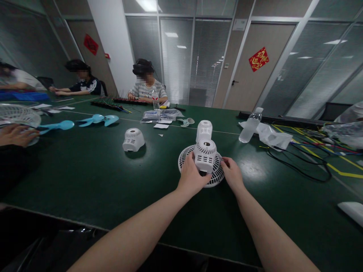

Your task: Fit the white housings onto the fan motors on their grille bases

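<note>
My left hand [190, 174] is wrapped round a white fan motor housing [205, 158] with vent slots and a hole in its top. The housing sits over a round white fan grille [185, 155] lying on the green table; whether they are joined is hidden. My right hand [232, 172] is closed, with its fingertips at the grille's right rim. Just behind stands a second white housing [204, 129]. A third housing [133, 139] rests on the table to the left.
Pale blue fan blades [98, 119] lie at the left, near another person's hand [17, 135] on a white grille [21, 113]. A bottle [251, 125], plastic wrap [273, 136] and black cables [300, 172] are at the right. People sit across the green table [113, 185].
</note>
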Action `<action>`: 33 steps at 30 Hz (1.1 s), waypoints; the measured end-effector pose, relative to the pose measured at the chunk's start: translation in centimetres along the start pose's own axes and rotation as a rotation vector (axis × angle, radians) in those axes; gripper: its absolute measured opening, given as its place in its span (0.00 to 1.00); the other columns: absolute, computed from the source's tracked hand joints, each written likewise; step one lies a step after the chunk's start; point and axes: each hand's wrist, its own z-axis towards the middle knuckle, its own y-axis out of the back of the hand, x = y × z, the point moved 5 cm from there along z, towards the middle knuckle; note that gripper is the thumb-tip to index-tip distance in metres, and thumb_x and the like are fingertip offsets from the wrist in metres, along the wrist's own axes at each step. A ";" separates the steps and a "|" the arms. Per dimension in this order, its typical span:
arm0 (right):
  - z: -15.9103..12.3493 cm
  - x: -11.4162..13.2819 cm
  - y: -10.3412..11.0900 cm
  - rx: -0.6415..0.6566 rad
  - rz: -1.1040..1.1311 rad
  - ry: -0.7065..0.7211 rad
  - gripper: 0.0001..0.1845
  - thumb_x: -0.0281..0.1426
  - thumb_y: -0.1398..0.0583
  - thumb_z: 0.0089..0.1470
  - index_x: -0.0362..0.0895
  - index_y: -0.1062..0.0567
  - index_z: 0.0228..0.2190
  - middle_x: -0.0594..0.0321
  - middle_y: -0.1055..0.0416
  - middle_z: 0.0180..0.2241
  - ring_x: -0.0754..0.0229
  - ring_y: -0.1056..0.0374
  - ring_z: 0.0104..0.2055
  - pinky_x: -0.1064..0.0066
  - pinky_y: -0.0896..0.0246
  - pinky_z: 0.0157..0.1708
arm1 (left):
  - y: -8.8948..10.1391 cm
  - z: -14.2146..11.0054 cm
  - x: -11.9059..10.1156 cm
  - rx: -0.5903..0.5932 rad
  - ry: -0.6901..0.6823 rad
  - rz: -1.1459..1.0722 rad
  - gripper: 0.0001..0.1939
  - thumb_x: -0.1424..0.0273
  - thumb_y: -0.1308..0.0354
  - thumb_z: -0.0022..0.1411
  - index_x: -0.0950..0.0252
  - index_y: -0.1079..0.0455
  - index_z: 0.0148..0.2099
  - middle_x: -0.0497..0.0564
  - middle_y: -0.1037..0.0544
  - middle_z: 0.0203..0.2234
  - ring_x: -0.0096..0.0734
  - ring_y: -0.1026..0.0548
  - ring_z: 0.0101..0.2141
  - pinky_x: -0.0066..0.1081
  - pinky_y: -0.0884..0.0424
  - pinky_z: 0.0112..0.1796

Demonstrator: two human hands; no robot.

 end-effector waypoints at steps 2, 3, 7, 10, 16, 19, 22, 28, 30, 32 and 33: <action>0.1 0.0 0.1 -0.015 -0.017 0.006 0.19 0.41 0.44 0.57 0.45 0.25 0.45 0.52 0.25 0.44 0.48 0.29 0.46 0.56 0.36 0.48 | -0.1 0.1 0.2 -0.018 0.001 0.007 0.54 0.63 0.27 0.47 0.62 0.53 0.69 0.63 0.39 0.65 0.59 0.39 0.65 0.56 0.42 0.63; 0.1 0.0 0.1 -0.022 -0.024 0.010 0.18 0.41 0.44 0.56 0.45 0.25 0.44 0.53 0.26 0.43 0.49 0.29 0.45 0.56 0.36 0.48 | -0.1 0.1 0.2 -0.028 0.001 0.005 0.54 0.63 0.27 0.47 0.62 0.54 0.69 0.63 0.39 0.65 0.58 0.39 0.65 0.56 0.41 0.63; 0.0 0.1 0.5 -0.038 -0.044 0.019 0.14 0.42 0.44 0.56 0.47 0.26 0.38 0.56 0.28 0.39 0.50 0.30 0.42 0.59 0.36 0.44 | 0.1 0.1 0.1 -0.062 -0.014 -0.005 0.56 0.59 0.25 0.46 0.59 0.55 0.68 0.63 0.39 0.64 0.57 0.38 0.64 0.56 0.38 0.62; -0.1 0.2 0.8 -0.052 -0.061 0.015 0.13 0.42 0.45 0.57 0.47 0.26 0.34 0.58 0.29 0.36 0.51 0.31 0.40 0.59 0.38 0.42 | 0.3 -0.1 -0.1 -0.084 -0.009 0.014 0.57 0.60 0.24 0.44 0.58 0.56 0.68 0.62 0.41 0.64 0.56 0.37 0.63 0.55 0.36 0.61; -0.5 0.4 1.0 -0.060 -0.064 0.005 0.12 0.42 0.44 0.56 0.47 0.27 0.33 0.56 0.29 0.38 0.50 0.31 0.40 0.60 0.38 0.40 | -0.1 -0.2 0.4 -0.141 0.033 0.082 0.53 0.68 0.28 0.48 0.59 0.57 0.68 0.62 0.39 0.63 0.55 0.40 0.65 0.55 0.41 0.63; -0.6 0.5 0.9 -0.061 -0.048 0.003 0.12 0.41 0.43 0.55 0.47 0.27 0.33 0.56 0.29 0.39 0.50 0.30 0.40 0.60 0.37 0.41 | -0.3 -0.1 0.8 -0.166 0.030 0.093 0.54 0.69 0.28 0.47 0.61 0.57 0.68 0.63 0.39 0.63 0.55 0.41 0.66 0.55 0.45 0.65; -0.5 0.4 0.9 -0.069 -0.028 0.002 0.11 0.41 0.43 0.55 0.47 0.27 0.33 0.56 0.29 0.39 0.50 0.30 0.40 0.59 0.36 0.42 | -0.4 -0.1 1.0 -0.161 0.028 0.063 0.54 0.68 0.28 0.47 0.60 0.56 0.69 0.63 0.38 0.63 0.55 0.41 0.66 0.56 0.45 0.65; -0.5 0.3 1.0 -0.084 0.024 -0.011 0.11 0.41 0.42 0.54 0.47 0.28 0.32 0.56 0.28 0.38 0.49 0.30 0.40 0.59 0.36 0.41 | 0.0 0.1 1.0 -0.171 0.034 -0.073 0.51 0.71 0.28 0.48 0.58 0.52 0.68 0.61 0.36 0.63 0.52 0.36 0.64 0.52 0.37 0.61; -0.5 0.1 1.0 -0.090 0.047 -0.027 0.12 0.42 0.43 0.54 0.47 0.28 0.33 0.57 0.27 0.36 0.49 0.30 0.39 0.59 0.36 0.40 | 0.2 0.3 1.0 -0.178 0.027 -0.113 0.50 0.72 0.29 0.48 0.58 0.51 0.67 0.60 0.35 0.62 0.51 0.34 0.63 0.49 0.36 0.61; -0.5 -0.1 1.1 -0.098 0.073 -0.046 0.13 0.44 0.44 0.55 0.47 0.29 0.34 0.58 0.27 0.35 0.49 0.30 0.38 0.60 0.37 0.38 | 0.5 0.5 1.0 -0.177 0.012 -0.141 0.49 0.72 0.29 0.48 0.58 0.49 0.67 0.59 0.33 0.62 0.49 0.33 0.62 0.48 0.35 0.60; -0.5 -0.2 1.1 -0.103 0.087 -0.055 0.14 0.44 0.44 0.55 0.47 0.28 0.34 0.58 0.27 0.34 0.49 0.30 0.38 0.60 0.37 0.38 | 0.7 0.6 1.1 -0.177 0.007 -0.150 0.48 0.72 0.29 0.48 0.58 0.49 0.67 0.59 0.33 0.62 0.49 0.32 0.61 0.47 0.35 0.60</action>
